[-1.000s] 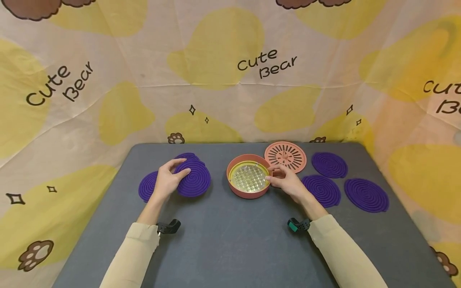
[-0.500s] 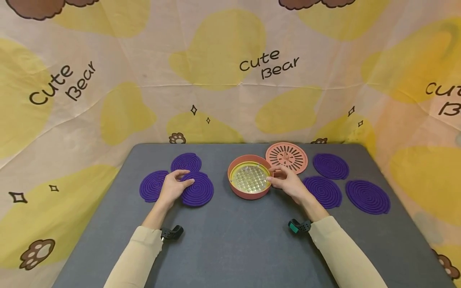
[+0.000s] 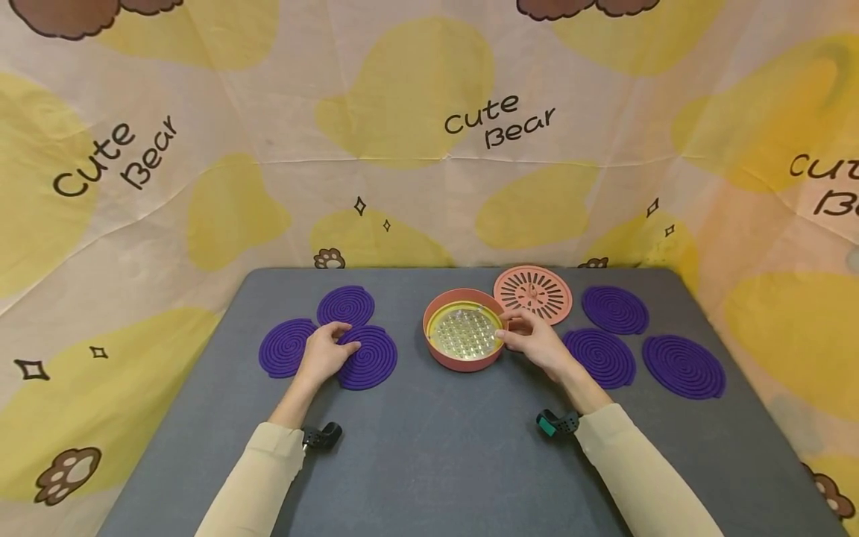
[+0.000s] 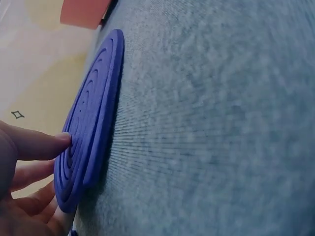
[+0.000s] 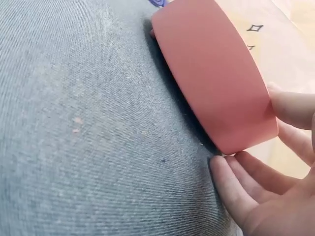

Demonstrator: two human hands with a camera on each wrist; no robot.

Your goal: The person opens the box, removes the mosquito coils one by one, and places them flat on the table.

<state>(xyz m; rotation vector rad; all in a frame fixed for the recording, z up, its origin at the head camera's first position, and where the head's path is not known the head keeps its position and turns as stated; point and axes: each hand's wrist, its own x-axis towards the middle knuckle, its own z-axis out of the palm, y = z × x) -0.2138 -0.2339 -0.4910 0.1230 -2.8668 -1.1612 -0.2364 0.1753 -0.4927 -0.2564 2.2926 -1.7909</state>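
My left hand pinches the left edge of a purple mosquito coil; in the left wrist view its thumb lies on the face of the coil, with fingers at the edge. That coil is down at the table. Two more purple coils lie beside it, one behind and one left. My right hand grips the right rim of a round pink mosquito coil holder, which stands on the table with a yellow ring and clear textured bottom inside. In the right wrist view, the holder's side wall fills the middle.
The holder's slotted pink lid lies behind the right hand. Right of it are three purple coils, at the back, near the hand and far right. A grey table carries everything, with a patterned cloth behind.
My left hand has brought its coil forward and down onto the table, uncovering the coil behind it; only a slight shift came in the last half second. The right hand stays on the holder.
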